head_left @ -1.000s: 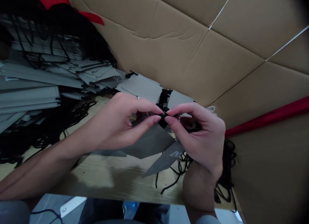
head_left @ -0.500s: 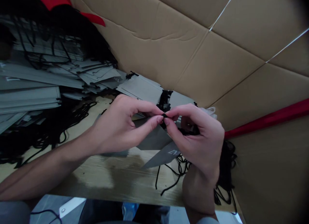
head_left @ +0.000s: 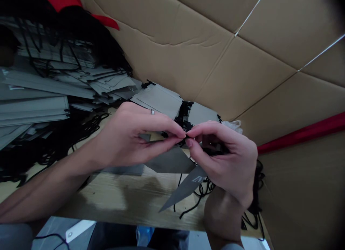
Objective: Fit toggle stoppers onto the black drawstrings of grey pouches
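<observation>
My left hand (head_left: 129, 135), with a ring on one finger, pinches a short bit of black cord (head_left: 187, 136) between thumb and forefinger. On the same bit, the thumb and forefinger of my right hand (head_left: 229, 156) are closed from the other side. The fingertips of both hands almost meet and cover most of it. Below the right hand, a grey paper piece with white letters (head_left: 183, 190) hangs tilted, its upper part hidden by that hand. Another grey paper piece (head_left: 172, 162) shows beneath my hands.
Stacks of grey paper bags (head_left: 35, 110) with black cords fill the left. Neat grey stacks (head_left: 159, 99) lie against the cardboard wall (head_left: 183, 56). Loose black cords (head_left: 199, 199) lie on the wooden table (head_left: 129, 203), near the right. A red strip (head_left: 304, 133) crosses the cardboard.
Both hands have shifted slightly right and down, still pinching together. The lettered grey piece has swung to a steeper tilt, and the left hand has turned so its ring shows more.
</observation>
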Motion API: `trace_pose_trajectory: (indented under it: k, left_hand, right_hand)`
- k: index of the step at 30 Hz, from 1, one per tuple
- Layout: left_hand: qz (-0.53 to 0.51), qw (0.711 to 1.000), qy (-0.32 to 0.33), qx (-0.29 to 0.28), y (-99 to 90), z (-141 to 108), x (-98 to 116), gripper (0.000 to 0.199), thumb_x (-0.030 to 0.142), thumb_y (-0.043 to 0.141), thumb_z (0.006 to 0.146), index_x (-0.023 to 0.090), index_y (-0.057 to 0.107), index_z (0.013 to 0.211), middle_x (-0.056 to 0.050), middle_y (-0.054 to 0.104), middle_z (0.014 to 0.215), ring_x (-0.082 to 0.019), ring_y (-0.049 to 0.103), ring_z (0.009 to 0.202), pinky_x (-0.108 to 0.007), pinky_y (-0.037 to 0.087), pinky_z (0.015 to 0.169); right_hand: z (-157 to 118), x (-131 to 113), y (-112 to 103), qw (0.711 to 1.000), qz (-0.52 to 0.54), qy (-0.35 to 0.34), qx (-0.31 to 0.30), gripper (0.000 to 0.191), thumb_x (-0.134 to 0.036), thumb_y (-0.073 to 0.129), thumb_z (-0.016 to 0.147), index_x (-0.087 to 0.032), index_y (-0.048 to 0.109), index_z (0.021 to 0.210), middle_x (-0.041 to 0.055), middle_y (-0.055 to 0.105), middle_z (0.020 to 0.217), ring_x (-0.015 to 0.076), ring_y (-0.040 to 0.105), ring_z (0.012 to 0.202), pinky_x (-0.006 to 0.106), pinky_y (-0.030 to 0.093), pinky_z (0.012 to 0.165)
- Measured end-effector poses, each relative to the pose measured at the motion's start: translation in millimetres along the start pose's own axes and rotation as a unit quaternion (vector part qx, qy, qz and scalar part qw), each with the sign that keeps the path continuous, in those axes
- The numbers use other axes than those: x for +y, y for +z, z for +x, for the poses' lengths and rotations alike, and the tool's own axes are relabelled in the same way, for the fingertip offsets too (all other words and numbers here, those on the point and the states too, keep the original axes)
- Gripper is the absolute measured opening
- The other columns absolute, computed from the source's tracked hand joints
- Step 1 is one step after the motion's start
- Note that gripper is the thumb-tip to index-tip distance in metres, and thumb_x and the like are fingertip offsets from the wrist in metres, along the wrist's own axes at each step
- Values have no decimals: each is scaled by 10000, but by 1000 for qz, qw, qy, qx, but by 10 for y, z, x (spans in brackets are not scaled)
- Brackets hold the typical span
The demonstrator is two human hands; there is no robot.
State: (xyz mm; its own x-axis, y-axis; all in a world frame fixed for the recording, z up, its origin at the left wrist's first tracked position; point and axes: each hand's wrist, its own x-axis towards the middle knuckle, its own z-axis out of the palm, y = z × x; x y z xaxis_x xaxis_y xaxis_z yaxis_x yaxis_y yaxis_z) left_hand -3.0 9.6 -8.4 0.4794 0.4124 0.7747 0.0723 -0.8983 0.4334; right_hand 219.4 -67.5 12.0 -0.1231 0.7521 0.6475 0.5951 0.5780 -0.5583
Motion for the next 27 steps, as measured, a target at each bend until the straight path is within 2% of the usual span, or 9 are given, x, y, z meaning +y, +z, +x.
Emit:
trace_pose_trajectory:
  k: [6,11,20,27]
  left_hand:
    - [-28,999,15,-3,-8,29,-62,90,238,810,1025,319,849,1034,41,901,910,-122,810,681,-255,604,613]
    - [-17,1000,21,-8,3,24,-88,100,211,824,1012,310,835,1023,44,900,910,-128,830,727,-235,620,674]
    - [89,995,53,-5,46,-68,-41,101,190,754,1008,290,759,1020,41,860,870,-141,795,714,-279,575,669]
    - [53,997,59,8,57,-73,-47,128,155,764,946,277,739,978,52,816,794,-123,760,662,-261,562,653]
  right_hand:
    - [-13,29,-28,1000,10,5,-16,201,-59,807,929,-250,800,993,-53,769,862,100,632,690,269,529,595]
    - [-12,54,-24,1000,4,4,-26,222,-51,768,954,-262,800,1015,-32,786,902,127,643,712,307,548,612]
    - [-25,41,1,999,-17,-21,-47,249,-35,736,958,-273,772,1020,3,799,965,180,702,831,364,598,712]
    - [-17,48,43,999,6,-19,-35,271,-17,723,885,-266,771,981,-18,783,917,144,673,762,319,568,659]
